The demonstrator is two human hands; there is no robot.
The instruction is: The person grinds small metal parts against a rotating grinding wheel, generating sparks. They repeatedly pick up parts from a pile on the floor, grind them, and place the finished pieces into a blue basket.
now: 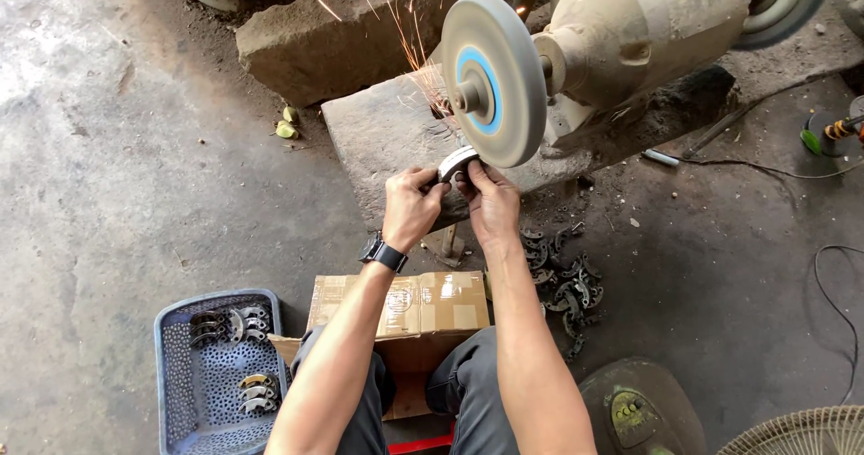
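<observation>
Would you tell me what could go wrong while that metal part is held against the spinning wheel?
Both bare hands, left hand and right hand, grip the curved metal part close to the grinding wheel; a slip might bring fingers onto it. Sparks fly upward, so burns seem possible.

Packages: one brown rectangular cardboard box, sealed with glossy clear tape, on the floor between the person's knees | pale label patches on its top face, print not legible | Signs: none seen | Screens: none seen
</observation>
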